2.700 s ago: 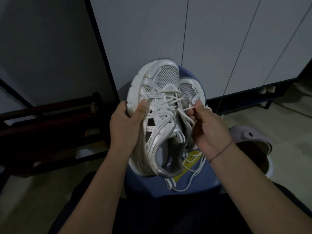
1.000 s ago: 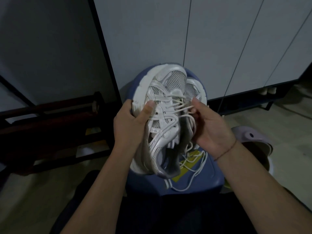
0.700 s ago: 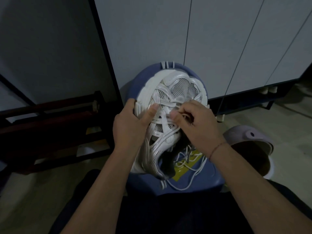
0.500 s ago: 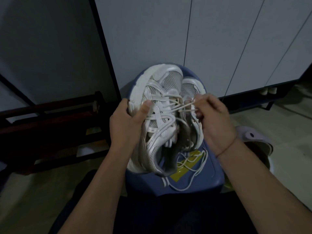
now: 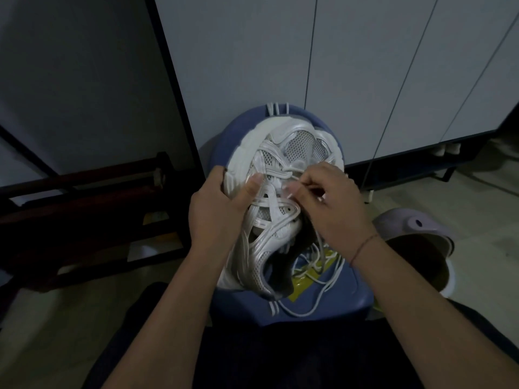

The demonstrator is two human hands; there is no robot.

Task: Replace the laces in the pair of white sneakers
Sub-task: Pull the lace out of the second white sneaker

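Observation:
A white and silver sneaker [image 5: 269,220] is held upright over a blue stool [image 5: 331,301], toe pointing away from me. My left hand [image 5: 216,211] grips its left side, thumb pressed on the upper near the eyelets. My right hand [image 5: 334,209] lies over the tongue area and pinches the white lace [image 5: 292,178] between thumb and fingers at the upper eyelets. Loose lace [image 5: 314,273] hangs from under my right hand and coils on the stool seat. The sneaker's right side is hidden behind my right hand.
White cabinet doors [image 5: 365,66] rise just behind the stool. A dark wooden rack [image 5: 84,214] stands at the left. A pale purple bin [image 5: 418,237] sits on the tiled floor at the right. My dark-trousered legs fill the bottom.
My right hand has moved left from the sneaker's right edge, where it pulled the lace taut, back over the eyelets. The sneaker has turned to face me more squarely.

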